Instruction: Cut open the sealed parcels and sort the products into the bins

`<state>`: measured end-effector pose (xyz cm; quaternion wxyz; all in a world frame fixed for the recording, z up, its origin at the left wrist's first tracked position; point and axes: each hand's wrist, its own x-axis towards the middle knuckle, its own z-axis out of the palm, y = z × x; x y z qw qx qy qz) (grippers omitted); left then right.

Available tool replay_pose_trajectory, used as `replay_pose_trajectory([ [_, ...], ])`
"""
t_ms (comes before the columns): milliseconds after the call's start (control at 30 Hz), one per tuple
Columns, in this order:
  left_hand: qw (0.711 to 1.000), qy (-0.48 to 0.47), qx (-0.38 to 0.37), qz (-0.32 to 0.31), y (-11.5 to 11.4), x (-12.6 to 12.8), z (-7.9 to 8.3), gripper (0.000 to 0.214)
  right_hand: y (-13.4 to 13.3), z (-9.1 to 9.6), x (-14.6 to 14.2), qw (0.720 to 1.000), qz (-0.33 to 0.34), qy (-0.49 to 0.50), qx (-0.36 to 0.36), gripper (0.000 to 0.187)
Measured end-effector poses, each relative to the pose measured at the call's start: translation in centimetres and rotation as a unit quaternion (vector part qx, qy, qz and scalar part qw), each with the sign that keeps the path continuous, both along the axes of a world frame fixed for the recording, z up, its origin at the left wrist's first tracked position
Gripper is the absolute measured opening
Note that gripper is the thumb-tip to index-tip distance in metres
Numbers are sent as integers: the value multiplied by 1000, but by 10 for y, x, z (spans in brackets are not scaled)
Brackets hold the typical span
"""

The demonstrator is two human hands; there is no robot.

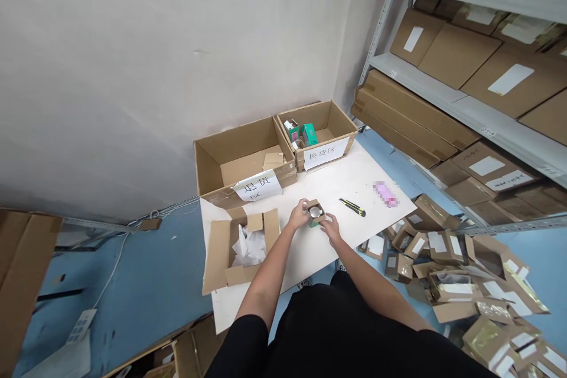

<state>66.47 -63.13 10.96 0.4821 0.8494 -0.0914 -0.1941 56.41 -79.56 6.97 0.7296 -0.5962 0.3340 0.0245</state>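
Note:
My left hand [298, 216] and my right hand [330, 227] are both closed on a small open cardboard box [315, 212], held just above the white table [336, 186]. Something round and silvery shows inside the small box. An opened cardboard box with white packing paper [241, 248] lies to the left of my hands. A black and yellow utility knife [353, 207] lies on the table to the right of them.
Two larger open cartons with paper labels, one [241, 162] and another holding green packages [319, 133], stand at the table's far edge. A pile of small boxes [465, 283] lies on the blue floor at right. Shelves with flat cartons [465, 71] fill the right side.

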Motion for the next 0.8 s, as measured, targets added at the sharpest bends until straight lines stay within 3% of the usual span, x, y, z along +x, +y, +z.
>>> replay_pose_trajectory([
  [133,1000,2,13,0,-2,-22,-9,40,-8,6,22,999,-30,9,-6,61],
  [267,999,-29,-24,1,-13,-37,-20,56,-12,3,40,996,41,-17,-83,60],
  [367,995,-73,-48,38,-24,-39,-27,63,-18,-2,46,981,117,-85,-132,64],
  [533,990,-73,-42,110,-43,-33,-26,53,-41,-5,61,964,206,-160,-60,68],
  [667,986,-94,-22,133,-62,-13,-4,49,-63,6,93,956,238,-163,-49,62],
  [800,979,-159,-24,121,-82,36,48,48,-88,47,154,940,250,-218,-83,60],
])
